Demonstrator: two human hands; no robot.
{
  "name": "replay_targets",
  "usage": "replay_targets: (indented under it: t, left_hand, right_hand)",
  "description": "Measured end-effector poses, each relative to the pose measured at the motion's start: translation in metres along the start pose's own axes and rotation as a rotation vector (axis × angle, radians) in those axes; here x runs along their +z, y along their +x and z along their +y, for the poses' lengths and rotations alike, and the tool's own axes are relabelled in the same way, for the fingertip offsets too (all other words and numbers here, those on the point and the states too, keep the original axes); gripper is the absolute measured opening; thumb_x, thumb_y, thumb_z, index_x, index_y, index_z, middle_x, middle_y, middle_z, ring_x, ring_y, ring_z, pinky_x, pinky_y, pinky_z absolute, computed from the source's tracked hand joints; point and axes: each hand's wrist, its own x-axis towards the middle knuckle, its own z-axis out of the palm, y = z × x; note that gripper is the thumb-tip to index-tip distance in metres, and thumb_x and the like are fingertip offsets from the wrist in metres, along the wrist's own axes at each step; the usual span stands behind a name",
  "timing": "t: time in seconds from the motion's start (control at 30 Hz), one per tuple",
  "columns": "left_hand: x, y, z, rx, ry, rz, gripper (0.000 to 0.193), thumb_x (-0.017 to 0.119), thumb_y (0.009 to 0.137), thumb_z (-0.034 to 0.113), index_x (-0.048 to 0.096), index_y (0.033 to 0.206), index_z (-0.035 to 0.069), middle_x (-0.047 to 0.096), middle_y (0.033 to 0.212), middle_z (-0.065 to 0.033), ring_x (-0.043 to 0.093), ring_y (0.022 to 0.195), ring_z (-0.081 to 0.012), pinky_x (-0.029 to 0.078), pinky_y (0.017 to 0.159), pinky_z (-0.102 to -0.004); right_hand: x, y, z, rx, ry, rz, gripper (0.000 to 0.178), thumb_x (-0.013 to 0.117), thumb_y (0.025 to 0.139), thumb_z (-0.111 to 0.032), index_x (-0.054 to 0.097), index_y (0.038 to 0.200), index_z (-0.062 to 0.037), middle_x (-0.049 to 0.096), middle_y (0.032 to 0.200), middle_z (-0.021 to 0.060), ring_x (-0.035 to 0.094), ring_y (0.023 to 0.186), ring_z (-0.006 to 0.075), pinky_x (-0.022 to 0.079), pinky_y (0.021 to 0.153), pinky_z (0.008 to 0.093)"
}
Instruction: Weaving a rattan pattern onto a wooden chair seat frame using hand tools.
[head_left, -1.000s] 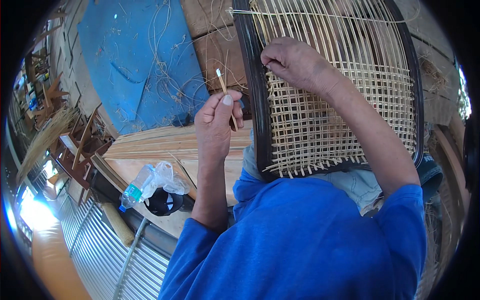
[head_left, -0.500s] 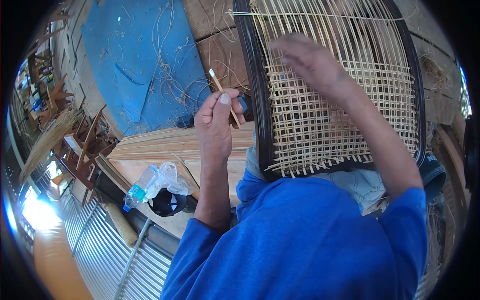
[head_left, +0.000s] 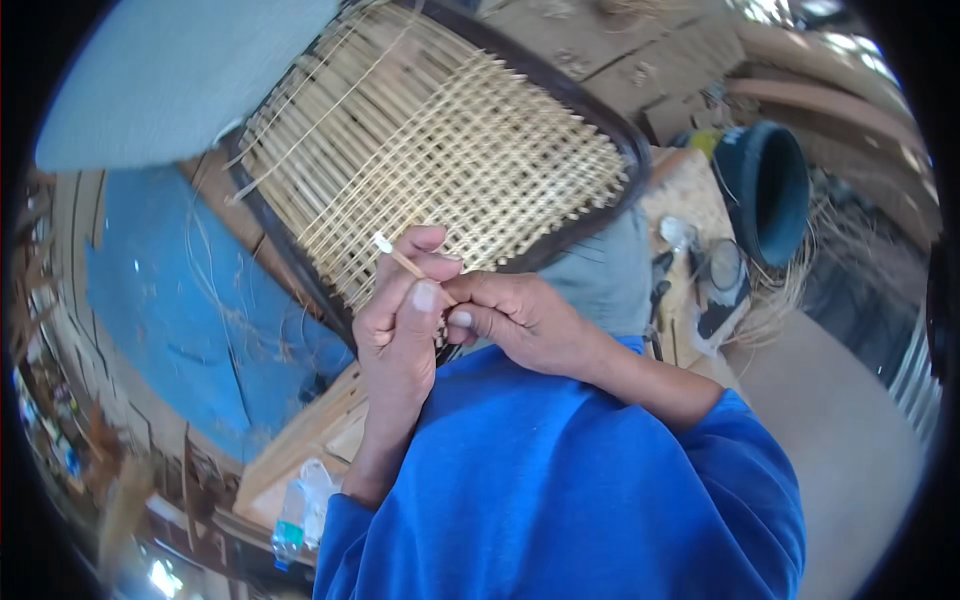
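Observation:
A thin wooden stick with a white tip (head_left: pixel 404 262) is held between the fingers and thumb of my left hand (head_left: pixel 400 325), tip pointing up and left. The fingers of my right hand (head_left: pixel 530 325) pinch together at the stick's lower end, touching my left hand. Just beyond both hands, a dark-framed panel of woven cane (head_left: pixel 490 150) leans across my lap. Close open weave covers its near and right part. Toward the far left mostly parallel strands show, with a couple of loose cross strands over them.
A blue sheet (head_left: pixel 165 300) with loose strands lies at left. To the right are a dark green bucket (head_left: pixel 775 200) and a wooden board (head_left: pixel 690 195) bearing small items. A plastic bottle (head_left: pixel 288 525) sits at lower left. A pale blurred surface (head_left: pixel 190 80) fills the upper left.
My right hand has come down from over the cane weave to the stick in my left hand. The view has turned, so the panel appears tilted and farther left.

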Motion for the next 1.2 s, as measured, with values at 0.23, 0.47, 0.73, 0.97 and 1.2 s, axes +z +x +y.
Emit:
replay_targets:
  t: [0.23,0.47,0.73,0.97,1.2]
  left_hand:
    - [0.031,-0.004,-0.014,-0.175,0.398,-0.325,0.037,0.057,0.088,0.022,0.052,0.118,0.0,0.055,0.111,-0.0104,0.052,0.1,-0.0133,0.042,0.088,-0.0276]
    - [0.026,-0.016,-0.019,-0.248,0.438,-0.301,0.029,0.054,0.09,0.013,0.053,0.116,0.0,0.059,0.103,-0.0056,0.053,0.09,-0.0101,0.043,0.082,-0.0237]
    - [0.022,-0.033,-0.016,-0.262,0.538,-0.271,0.027,0.053,0.09,0.01,0.054,0.114,0.0,0.059,0.102,-0.0044,0.053,0.09,-0.0089,0.043,0.081,-0.0224]
    - [0.003,-0.042,-0.024,-0.298,0.409,-0.203,0.026,0.052,0.091,0.012,0.055,0.113,0.001,0.058,0.098,-0.0005,0.05,0.083,-0.0052,0.041,0.076,-0.0188]
    - [0.01,-0.033,-0.024,-0.269,0.419,-0.256,0.025,0.052,0.091,0.013,0.055,0.112,0.0,0.058,0.096,-0.0012,0.051,0.083,-0.006,0.042,0.077,-0.0198]
  right_hand:
    - [-0.078,-0.121,0.035,0.004,-0.187,0.939,0.02,0.048,0.091,-0.009,0.059,0.107,-0.004,0.056,0.078,0.0007,0.053,0.068,0.006,0.044,0.062,0.0194]
    - [-0.133,-0.192,0.102,0.301,-0.643,1.131,0.02,0.052,0.089,-0.016,0.06,0.101,-0.0024,0.056,0.064,0.0024,0.052,0.057,0.0074,0.043,0.055,0.0221]
    - [-0.152,-0.181,0.111,0.421,-0.63,1.092,0.028,0.051,0.086,-0.029,0.061,0.096,-0.0045,0.061,0.072,0.0167,0.061,0.069,0.029,0.045,0.065,0.0359]
    - [-0.184,-0.231,0.159,0.422,-0.951,1.236,0.024,0.053,0.082,-0.021,0.064,0.092,-0.0016,0.063,0.074,0.0134,0.062,0.066,0.0211,0.046,0.063,0.0316]
    - [-0.156,-0.226,0.193,0.684,-0.725,1.133,0.026,0.053,0.081,-0.027,0.065,0.089,-0.0056,0.062,0.089,0.0194,0.06,0.085,0.0371,0.046,0.075,0.042]
